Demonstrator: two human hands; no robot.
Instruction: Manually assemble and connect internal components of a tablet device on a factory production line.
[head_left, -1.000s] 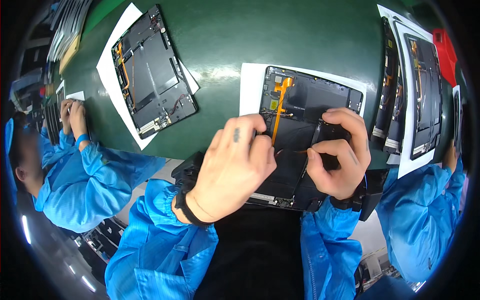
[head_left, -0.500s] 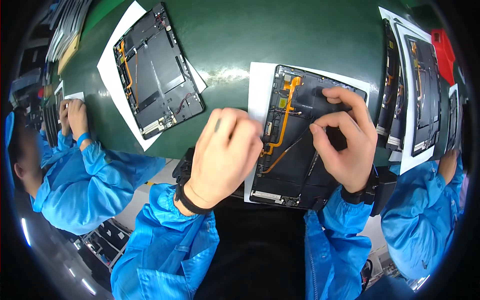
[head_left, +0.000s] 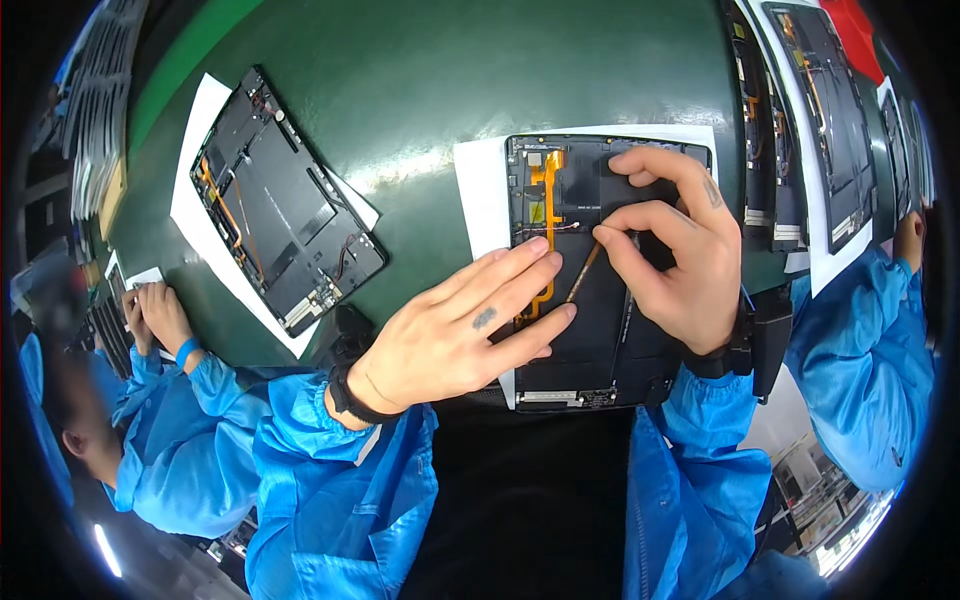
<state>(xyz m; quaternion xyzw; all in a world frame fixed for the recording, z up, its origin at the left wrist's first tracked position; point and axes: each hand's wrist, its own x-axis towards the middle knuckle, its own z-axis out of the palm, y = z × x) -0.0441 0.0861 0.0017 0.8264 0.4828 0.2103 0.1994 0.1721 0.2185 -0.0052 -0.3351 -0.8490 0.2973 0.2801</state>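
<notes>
Opened tablet (head_left: pixel 600 330), dark and rectangular, on a white paper sheet (head_left: pixel 478 195) at the green table's (head_left: pixel 450 80) near edge, long axis running away from the body. Left hand (head_left: pixel 450 335) flat, fingers spread on the orange flex ribbon (head_left: pixel 548 205). Right hand (head_left: pixel 672 250) pinching a thin brown stick (head_left: pixel 583 275). Second opened tablet (head_left: pixel 280 215) lying diagonal at left.

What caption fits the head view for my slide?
Left hand steadies an opened tablet while right hand works a thin tool beside its orange cable.
</notes>
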